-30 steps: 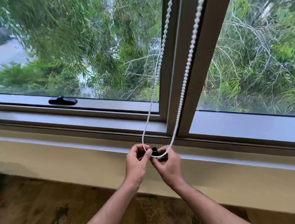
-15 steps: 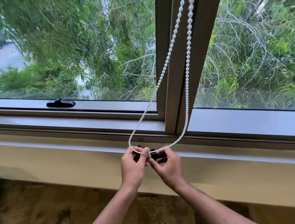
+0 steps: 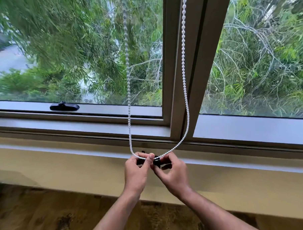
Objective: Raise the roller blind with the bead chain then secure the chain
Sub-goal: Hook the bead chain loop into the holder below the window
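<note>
The left strand of the white plastic bead chain [image 3: 184, 92] has swung further left; its bottom loop is pinched by left hand [image 3: 136, 171] and right hand [image 3: 173, 175], beside a small black clip [image 3: 156, 162]

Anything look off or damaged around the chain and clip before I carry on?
Nothing stands out. The bead chain hangs as an unbroken loop, its bottom pinched by the left hand and right hand at the small black clip. The window frame looks intact.
</note>
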